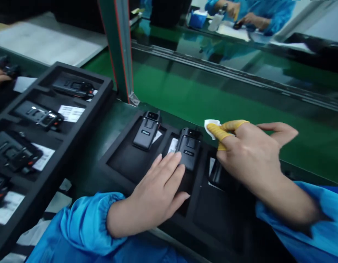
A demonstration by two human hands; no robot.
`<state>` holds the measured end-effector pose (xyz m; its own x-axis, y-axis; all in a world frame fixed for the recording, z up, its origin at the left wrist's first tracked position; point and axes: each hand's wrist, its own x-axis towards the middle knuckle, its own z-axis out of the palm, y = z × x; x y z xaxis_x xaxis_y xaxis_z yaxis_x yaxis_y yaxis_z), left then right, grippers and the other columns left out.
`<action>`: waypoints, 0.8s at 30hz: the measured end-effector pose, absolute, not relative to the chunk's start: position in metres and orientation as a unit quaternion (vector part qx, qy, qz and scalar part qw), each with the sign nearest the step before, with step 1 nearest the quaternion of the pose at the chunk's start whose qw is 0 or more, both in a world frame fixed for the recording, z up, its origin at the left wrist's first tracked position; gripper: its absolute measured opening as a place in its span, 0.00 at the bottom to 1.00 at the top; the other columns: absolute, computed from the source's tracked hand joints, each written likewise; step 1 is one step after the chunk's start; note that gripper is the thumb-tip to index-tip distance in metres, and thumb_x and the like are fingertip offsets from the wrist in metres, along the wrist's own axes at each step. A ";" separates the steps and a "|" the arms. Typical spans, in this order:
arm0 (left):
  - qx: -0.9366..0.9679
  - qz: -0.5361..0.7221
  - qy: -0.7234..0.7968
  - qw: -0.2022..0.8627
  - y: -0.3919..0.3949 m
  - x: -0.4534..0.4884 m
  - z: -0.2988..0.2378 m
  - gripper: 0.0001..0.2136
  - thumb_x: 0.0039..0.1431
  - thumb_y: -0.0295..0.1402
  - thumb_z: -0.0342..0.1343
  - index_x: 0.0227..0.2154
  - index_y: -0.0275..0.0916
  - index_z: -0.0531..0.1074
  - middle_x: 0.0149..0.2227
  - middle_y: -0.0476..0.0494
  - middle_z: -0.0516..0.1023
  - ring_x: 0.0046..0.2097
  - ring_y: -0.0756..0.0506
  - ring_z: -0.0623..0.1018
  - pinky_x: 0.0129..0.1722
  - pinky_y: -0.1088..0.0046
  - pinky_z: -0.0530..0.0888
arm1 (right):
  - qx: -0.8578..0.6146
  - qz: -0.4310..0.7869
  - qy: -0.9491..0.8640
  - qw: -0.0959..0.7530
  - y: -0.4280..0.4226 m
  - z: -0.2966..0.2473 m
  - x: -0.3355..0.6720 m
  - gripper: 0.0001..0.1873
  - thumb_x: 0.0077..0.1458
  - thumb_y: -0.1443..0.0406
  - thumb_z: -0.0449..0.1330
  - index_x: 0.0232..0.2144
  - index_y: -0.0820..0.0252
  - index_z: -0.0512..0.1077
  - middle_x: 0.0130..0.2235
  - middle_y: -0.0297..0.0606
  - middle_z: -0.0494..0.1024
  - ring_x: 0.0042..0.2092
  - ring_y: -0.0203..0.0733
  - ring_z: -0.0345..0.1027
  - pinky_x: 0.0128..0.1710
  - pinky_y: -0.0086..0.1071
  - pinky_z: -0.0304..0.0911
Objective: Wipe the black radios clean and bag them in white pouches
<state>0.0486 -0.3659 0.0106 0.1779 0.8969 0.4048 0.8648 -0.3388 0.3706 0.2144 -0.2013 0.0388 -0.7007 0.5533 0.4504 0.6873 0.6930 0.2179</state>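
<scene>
Apparently, work is unfinished: in the near tray [122, 160], the middle device [189, 147] is touched by the flat left hand [158, 190], a white pad [212, 123] is pinched, clear of it, by the right hand [249, 155], and whether any device is finished cannot be told.

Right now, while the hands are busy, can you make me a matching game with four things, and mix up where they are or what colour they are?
Things:
1. Left hand
2. Right hand
3. Finger covers
4. Sleeves

Places, colours and states:
A. Bright blue
B. Pinching a small white piece
C. Spread flat, with fingertips at the side of a dark device
D. Yellow

Right pairs: 1-C, 2-B, 3-D, 4-A.
</scene>
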 end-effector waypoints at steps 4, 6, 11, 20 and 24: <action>0.719 0.247 0.648 -0.040 -0.364 0.016 0.010 0.20 0.66 0.38 0.45 0.53 0.26 0.65 0.59 0.26 0.67 0.63 0.34 0.65 0.60 0.49 0.65 | -0.284 -0.171 -0.916 0.228 -0.191 0.030 0.190 0.18 0.56 0.68 0.47 0.22 0.61 0.73 0.27 0.40 0.70 0.29 0.36 0.53 0.40 0.45 0.43; 0.705 0.217 0.673 -0.060 -0.362 0.004 0.004 0.24 0.66 0.42 0.45 0.53 0.25 0.65 0.59 0.23 0.67 0.62 0.32 0.66 0.58 0.46 0.67 | -0.275 -0.166 -0.916 0.240 -0.187 0.028 0.175 0.19 0.56 0.69 0.46 0.22 0.60 0.73 0.28 0.40 0.70 0.30 0.37 0.54 0.41 0.45 0.44; 0.697 0.186 0.688 -0.080 -0.365 0.000 -0.012 0.31 0.63 0.49 0.46 0.55 0.22 0.62 0.59 0.20 0.66 0.61 0.29 0.66 0.57 0.46 0.67 | -0.267 -0.120 -0.933 0.208 -0.185 0.032 0.131 0.21 0.60 0.69 0.42 0.31 0.57 0.75 0.33 0.38 0.74 0.35 0.38 0.58 0.45 0.45 0.43; 0.690 0.209 0.689 -0.072 -0.372 0.004 -0.015 0.27 0.65 0.42 0.47 0.57 0.23 0.60 0.59 0.22 0.66 0.62 0.31 0.65 0.58 0.48 0.68 | -0.158 -0.117 -0.973 0.124 -0.192 0.024 0.087 0.20 0.63 0.71 0.44 0.29 0.58 0.74 0.32 0.33 0.71 0.37 0.35 0.59 0.51 0.43 0.40; 0.687 0.219 0.690 -0.062 -0.372 0.004 -0.014 0.26 0.64 0.40 0.48 0.57 0.23 0.60 0.59 0.22 0.66 0.63 0.31 0.64 0.58 0.48 0.68 | -0.153 -0.205 -0.949 0.184 -0.188 0.020 0.101 0.22 0.62 0.73 0.43 0.24 0.58 0.73 0.29 0.32 0.69 0.33 0.34 0.57 0.48 0.42 0.43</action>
